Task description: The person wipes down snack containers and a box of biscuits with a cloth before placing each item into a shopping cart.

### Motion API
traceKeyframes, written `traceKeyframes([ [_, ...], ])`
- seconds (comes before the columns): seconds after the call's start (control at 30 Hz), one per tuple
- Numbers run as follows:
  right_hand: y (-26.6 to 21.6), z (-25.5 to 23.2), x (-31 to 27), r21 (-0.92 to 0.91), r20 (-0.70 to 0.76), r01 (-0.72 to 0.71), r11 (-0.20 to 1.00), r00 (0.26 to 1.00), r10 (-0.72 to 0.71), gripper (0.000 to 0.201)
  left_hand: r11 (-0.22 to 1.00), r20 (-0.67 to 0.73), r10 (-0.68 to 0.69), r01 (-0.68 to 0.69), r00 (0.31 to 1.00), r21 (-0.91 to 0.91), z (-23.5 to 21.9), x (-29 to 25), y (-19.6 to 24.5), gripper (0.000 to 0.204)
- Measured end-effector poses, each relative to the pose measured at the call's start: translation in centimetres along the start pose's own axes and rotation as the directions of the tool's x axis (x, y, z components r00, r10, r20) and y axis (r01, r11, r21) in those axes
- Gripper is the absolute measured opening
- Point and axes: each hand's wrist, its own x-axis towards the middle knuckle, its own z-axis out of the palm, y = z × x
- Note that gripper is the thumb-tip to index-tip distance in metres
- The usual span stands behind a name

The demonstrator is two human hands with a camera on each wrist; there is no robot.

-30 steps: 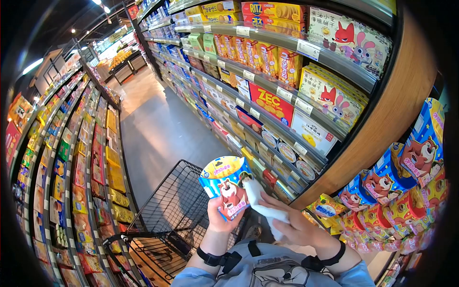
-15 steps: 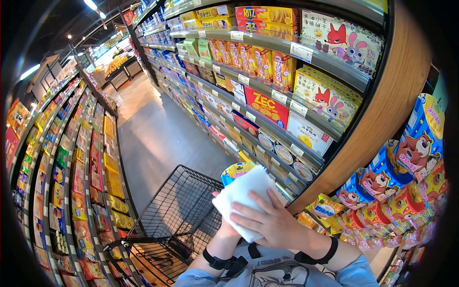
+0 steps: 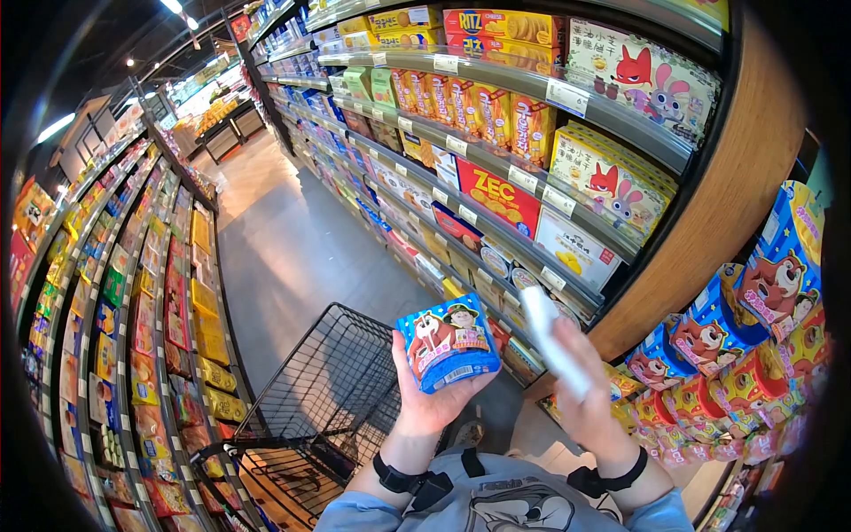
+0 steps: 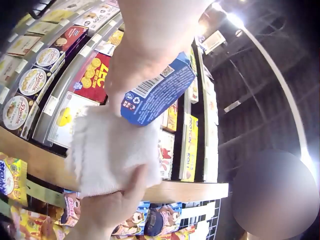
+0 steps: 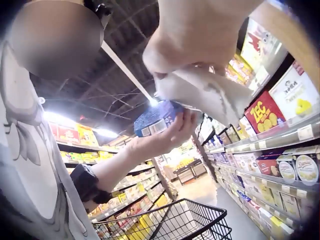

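A blue snack tub (image 3: 448, 341) with a cartoon bear on it sits in my left hand (image 3: 430, 399), tilted so its base faces me. My thumb is along one side, and the fingers (image 5: 182, 125) wrap the other in the right wrist view. The barcode on the base of the tub (image 4: 157, 92) shows in the left wrist view. To its right, my right hand (image 3: 585, 390) holds a folded white cloth (image 3: 554, 341) edge-on, blurred by motion. In the left wrist view, the flat side of the cloth (image 4: 115, 150) shows with a digit across it.
A black wire shopping cart (image 3: 332, 390) stands ahead to the left. Shelves of boxed biscuits (image 3: 496, 195) run along the right, ending in a wooden panel (image 3: 709, 213). Similar blue tubs (image 3: 776, 275) hang at far right. Another snack shelf (image 3: 160, 328) lines the left.
The cloth went across the front of the tub, covering most of it, then came away to the right. The tub has turned from upright to showing its base.
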Motion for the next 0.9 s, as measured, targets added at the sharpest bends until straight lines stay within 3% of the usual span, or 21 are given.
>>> traceKeyframes([
  [0.03,-1.2,0.3,-0.1,-0.083,0.133,0.029,0.996,0.991,-0.017,0.052,0.998,-0.009,0.031,-0.031,0.999,0.062,-0.2,0.1,-0.4,0.092],
  [0.07,-1.9,0.8,-0.1,-0.179,0.299,0.209,0.961,0.943,-0.149,0.060,0.999,-0.001,0.005,-0.005,1.000,0.036,-0.5,0.4,-0.6,0.088],
  [0.13,-3.1,2.5,-0.2,-0.250,0.438,0.384,0.889,0.864,-0.249,0.063,0.993,-0.018,-0.029,0.031,0.999,0.110,-1.0,0.4,-1.3,0.086],
  [0.17,-2.7,2.9,-0.4,-0.266,0.428,0.378,0.887,0.870,-0.243,0.063,0.992,-0.072,-0.002,0.011,0.997,0.127,-0.7,0.5,-1.9,0.084],
  [0.23,-1.6,3.6,-0.4,-0.457,0.392,0.419,0.785,0.887,-0.245,0.066,0.997,-0.040,-0.024,0.027,0.999,0.077,-0.8,0.8,-1.9,0.082],
  [0.27,-1.4,3.3,-0.6,-0.463,0.389,0.423,0.779,0.887,-0.251,0.066,0.999,-0.016,-0.026,0.026,1.000,0.020,-0.6,1.0,-1.7,0.081],
  [0.3,-1.2,3.0,-1.0,-0.476,0.399,0.378,0.794,0.897,-0.188,0.067,0.991,-0.040,0.010,-0.005,0.999,0.132,0.4,0.9,-1.7,0.079],
  [0.37,-0.9,1.8,-1.6,-0.443,0.451,0.280,0.852,0.891,-0.058,0.069,0.979,-0.069,0.092,-0.077,0.993,0.187,0.8,1.2,-1.4,0.080],
  [0.4,-0.4,1.5,-2.0,-0.443,0.451,0.282,0.851,0.891,-0.061,0.069,0.964,-0.109,0.152,-0.123,0.982,0.237,1.0,1.2,-1.4,0.081],
  [0.47,0.9,0.7,-2.9,-0.454,0.477,0.121,0.883,0.870,0.126,0.068,0.952,-0.068,0.159,-0.135,0.985,0.274,0.6,1.4,-1.1,0.084],
  [0.53,2.1,-0.5,-3.8,-0.399,0.409,0.051,0.915,0.903,0.128,0.066,0.938,-0.022,0.162,-0.147,0.987,0.313,0.6,1.4,-0.8,0.088],
  [0.57,2.7,-0.9,-4.5,-0.166,0.314,-0.252,0.953,0.903,0.294,0.064,0.900,0.015,0.182,-0.173,0.983,0.399,0.7,1.3,-0.9,0.092],
  [0.6,2.9,-1.5,-4.7,0.105,0.260,-0.507,0.856,0.845,0.468,0.062,0.855,0.055,0.196,-0.198,0.979,0.480,0.7,1.2,-1.0,0.097],
  [0.67,2.4,-2.8,-4.7,0.133,0.268,-0.546,0.827,0.823,0.500,0.061,0.791,0.069,0.199,-0.202,0.978,0.577,-0.1,1.5,-0.7,0.103],
  [0.73,0.8,-3.7,-4.1,0.360,0.273,-0.517,0.777,0.854,0.442,0.063,0.872,0.180,0.144,-0.211,0.973,0.442,0.2,1.7,-1.5,0.094],
  [0.8,-0.7,-4.8,-3.4,0.400,0.310,-0.451,0.798,0.886,0.345,0.075,0.865,0.239,0.060,-0.170,0.969,0.472,0.6,3.7,-2.7,0.093],
  [0.9,-1.6,-4.7,-4.8,0.386,0.282,-0.460,0.800,0.884,0.372,0.074,0.831,0.358,-0.100,-0.120,0.928,0.544,2.5,8.1,-6.5,0.092],
])
